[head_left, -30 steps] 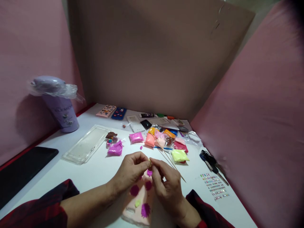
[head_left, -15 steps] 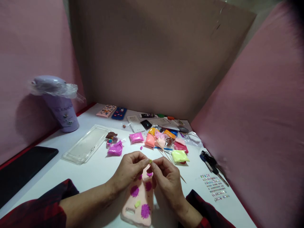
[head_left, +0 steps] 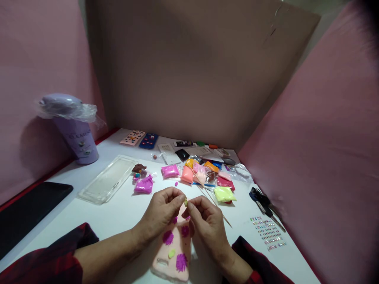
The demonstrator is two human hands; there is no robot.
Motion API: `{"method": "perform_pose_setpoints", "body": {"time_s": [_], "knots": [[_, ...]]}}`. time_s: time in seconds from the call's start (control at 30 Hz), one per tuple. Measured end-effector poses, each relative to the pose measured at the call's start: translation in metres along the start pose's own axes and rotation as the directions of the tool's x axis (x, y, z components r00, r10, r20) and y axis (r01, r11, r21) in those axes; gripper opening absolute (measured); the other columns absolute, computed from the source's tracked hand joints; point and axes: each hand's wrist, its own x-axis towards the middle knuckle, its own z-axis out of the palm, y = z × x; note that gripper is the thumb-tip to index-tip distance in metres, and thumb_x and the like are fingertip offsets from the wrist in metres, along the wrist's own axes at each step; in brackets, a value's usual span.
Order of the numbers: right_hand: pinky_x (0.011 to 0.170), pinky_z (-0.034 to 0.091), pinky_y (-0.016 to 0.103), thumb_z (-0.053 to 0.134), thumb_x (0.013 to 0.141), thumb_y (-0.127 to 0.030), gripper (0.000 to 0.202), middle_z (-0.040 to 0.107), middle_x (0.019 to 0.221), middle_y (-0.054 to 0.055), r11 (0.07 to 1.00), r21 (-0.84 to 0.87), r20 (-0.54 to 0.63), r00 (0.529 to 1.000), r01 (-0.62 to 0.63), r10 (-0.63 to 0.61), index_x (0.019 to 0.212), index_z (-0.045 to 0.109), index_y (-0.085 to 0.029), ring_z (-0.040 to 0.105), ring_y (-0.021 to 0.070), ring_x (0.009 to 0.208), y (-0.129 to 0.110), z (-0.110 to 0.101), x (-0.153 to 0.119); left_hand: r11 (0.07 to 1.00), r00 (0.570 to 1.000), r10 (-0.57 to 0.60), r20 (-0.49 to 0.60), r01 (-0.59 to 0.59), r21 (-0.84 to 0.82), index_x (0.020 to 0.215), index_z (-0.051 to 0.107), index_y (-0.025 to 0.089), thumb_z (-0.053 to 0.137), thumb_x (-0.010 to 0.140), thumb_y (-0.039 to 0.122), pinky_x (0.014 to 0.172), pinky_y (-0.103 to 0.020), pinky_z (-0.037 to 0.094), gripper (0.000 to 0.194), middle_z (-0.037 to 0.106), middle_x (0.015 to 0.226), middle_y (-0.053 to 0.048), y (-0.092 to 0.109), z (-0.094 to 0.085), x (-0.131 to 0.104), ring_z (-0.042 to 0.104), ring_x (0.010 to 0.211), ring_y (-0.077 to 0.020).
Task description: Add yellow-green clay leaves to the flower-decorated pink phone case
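Note:
My left hand [head_left: 161,211] and my right hand [head_left: 207,221] meet above the table, fingertips pinched together around a small yellow-green clay piece [head_left: 186,202]. Beneath them lies a phone case [head_left: 177,254] covered in pale pink, bearing several magenta tufted clay flowers [head_left: 181,262]. A flat yellow-green clay bit [head_left: 171,253] sits on the case near its camera opening. The upper part of the case is partly hidden by my hands.
Several clay packets [head_left: 224,194] lie beyond my hands, with wooden sticks [head_left: 220,212] beside them. Left are a clear case [head_left: 108,179], a black phone [head_left: 32,213] and a purple tumbler [head_left: 78,138]. Scissors [head_left: 268,207] and gem stickers [head_left: 268,232] lie right.
The fingertips have shifted slightly, and more of the yellow-green piece shows between them. My right hand has moved a little to the left.

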Motion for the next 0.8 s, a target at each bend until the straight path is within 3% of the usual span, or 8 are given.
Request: {"method": "perform_pose_setpoints", "body": {"time_s": [0.13,0.3,0.53,0.7,0.8], "knots": [[0.054,0.044,0.023,0.053,0.088,-0.033,0.022,0.063,0.065,0.002,1.000,-0.007,0.000,1.000,0.018,-0.018,0.075,0.057,-0.016,0.057,0.0121,0.057,-0.0016,-0.0005,-0.0004,1.000,1.000,-0.014,-0.009,0.014,0.007,0.072,0.057,0.015,0.066,0.075,0.034,0.038,-0.015,0.024,0.021,0.052,0.054,0.004,0.0023,0.0020,-0.0017,0.034,0.041,-0.0029],[0.055,0.044,0.023,0.054,0.088,-0.033,0.022,0.063,0.066,0.003,1.000,-0.003,0.021,1.000,0.023,-0.023,0.075,0.058,-0.016,0.058,0.0133,0.060,-0.0034,-0.0003,-0.0005,1.000,1.000,0.018,-0.005,-0.018,-0.004,0.067,0.057,0.014,0.069,0.072,0.032,0.044,-0.015,0.032,0.022,0.051,0.053,0.004,0.0040,0.0041,-0.0028,0.041,0.046,-0.0046],[0.044,0.041,0.021,0.053,0.088,-0.036,0.023,0.063,0.067,0.000,0.990,0.136,-0.017,0.999,-0.035,0.037,0.076,0.056,-0.016,0.049,0.0071,0.043,0.0013,0.0011,0.0011,0.997,1.000,-0.027,0.011,0.028,-0.072,0.071,0.055,0.016,0.064,0.078,0.039,0.037,-0.015,0.021,0.026,0.041,0.049,0.008,0.0034,0.0036,-0.0028,0.026,0.038,-0.0020],[0.044,0.041,0.021,0.055,0.087,-0.037,0.025,0.062,0.065,0.000,0.991,0.129,-0.032,0.999,-0.024,0.029,0.076,0.057,-0.016,0.050,0.0073,0.043,0.0015,0.0009,0.0021,1.000,1.000,0.000,-0.013,0.000,-0.018,0.067,0.056,0.014,0.073,0.068,0.033,0.040,-0.015,0.029,0.026,0.052,0.058,0.004,0.0046,0.0056,-0.0038,0.040,0.044,-0.0036],[0.045,0.041,0.021,0.053,0.088,-0.038,0.027,0.060,0.065,0.000,0.992,0.125,-0.039,0.999,-0.022,0.027,0.075,0.057,-0.016,0.050,0.0077,0.044,0.0003,0.0005,0.0018,1.000,1.000,-0.002,-0.022,0.002,0.015,0.065,0.055,0.014,0.072,0.068,0.034,0.038,-0.015,0.028,0.026,0.050,0.054,0.005,0.0061,0.0047,-0.0030,0.037,0.041,-0.0030]]}}
